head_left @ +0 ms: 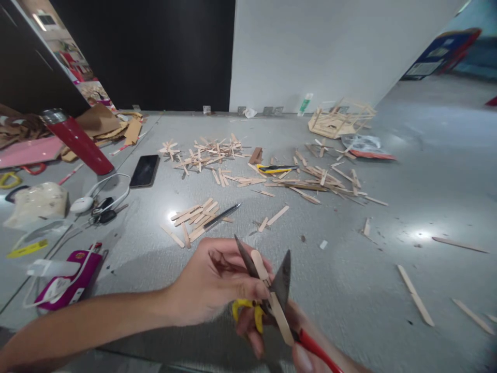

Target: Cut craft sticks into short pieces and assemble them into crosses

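Observation:
My left hand [221, 282] pinches a wooden craft stick [281, 318] between thumb and fingers. The stick lies slantwise across the scissors, between their parted blades, with a notch or break near its middle. My right hand [256, 331], low in the picture, is closed on the scissors [282, 280]. These have dark blades, spread apart and pointing up, and yellow and red on the handles. Part of my right hand is hidden behind the stick and scissors. Just beyond my left hand lies a small pile of sticks [198, 215] with a black pen [222, 216].
Further back are scattered stick pieces [217, 150], a yellow cutter [275, 169] and a stick structure [337, 122]. On the left lie a phone [145, 171], a red bottle [79, 142], keys [105, 212] and a purple power bank [73, 280]. Loose sticks [415, 295] lie at right.

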Demonstrator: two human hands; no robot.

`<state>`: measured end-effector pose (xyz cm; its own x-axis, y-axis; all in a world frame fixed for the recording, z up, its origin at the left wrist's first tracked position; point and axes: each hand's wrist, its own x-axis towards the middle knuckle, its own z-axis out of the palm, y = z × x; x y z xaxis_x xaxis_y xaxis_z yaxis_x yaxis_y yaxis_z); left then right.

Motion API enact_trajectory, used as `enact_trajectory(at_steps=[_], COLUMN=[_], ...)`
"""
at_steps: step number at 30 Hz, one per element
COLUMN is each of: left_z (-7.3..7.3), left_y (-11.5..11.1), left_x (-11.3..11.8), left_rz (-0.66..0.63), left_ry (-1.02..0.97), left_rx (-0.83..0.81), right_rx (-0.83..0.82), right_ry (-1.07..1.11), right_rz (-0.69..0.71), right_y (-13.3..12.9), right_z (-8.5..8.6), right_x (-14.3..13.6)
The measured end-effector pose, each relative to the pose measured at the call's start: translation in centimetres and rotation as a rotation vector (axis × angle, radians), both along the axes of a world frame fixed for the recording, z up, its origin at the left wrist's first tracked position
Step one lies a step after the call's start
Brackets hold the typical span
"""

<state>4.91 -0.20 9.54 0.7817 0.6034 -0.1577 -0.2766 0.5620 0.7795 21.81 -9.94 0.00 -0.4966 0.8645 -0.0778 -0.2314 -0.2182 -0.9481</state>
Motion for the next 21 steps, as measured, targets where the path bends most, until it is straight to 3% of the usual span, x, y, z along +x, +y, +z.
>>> enact_trajectory(at_steps=[6,11,15,18,21], left_z=[0.0,-0.6,-0.7,-0.4,-0.3], left_y=[0.3,0.3,0.5,0.6,0.6], left_x=[0.2,0.2,0.2,0.2,0.2], left_rz=[0.014,-0.039,-0.036,-0.019,-0.003], left_ry=[-0.030,-0.014,0.000,0.011,0.010], left_rx=[0.029,0.005,0.024,0.040,0.045], right_rx=[-0.021,-0.049,0.015,0.044,0.064], right_ry=[-0.070,-0.098,-0.128,-0.139,-0.120], right_rz=[-0.015,-0.004,-0.146,-0.212,-0.172], right_y=[-0.6,-0.2,-0.9,-1.3,-1.2], right_z=[1.5,0.5,-0.4,-0.1,0.5], right_x=[1.1,0.8,0.0,-0.1,0.2])
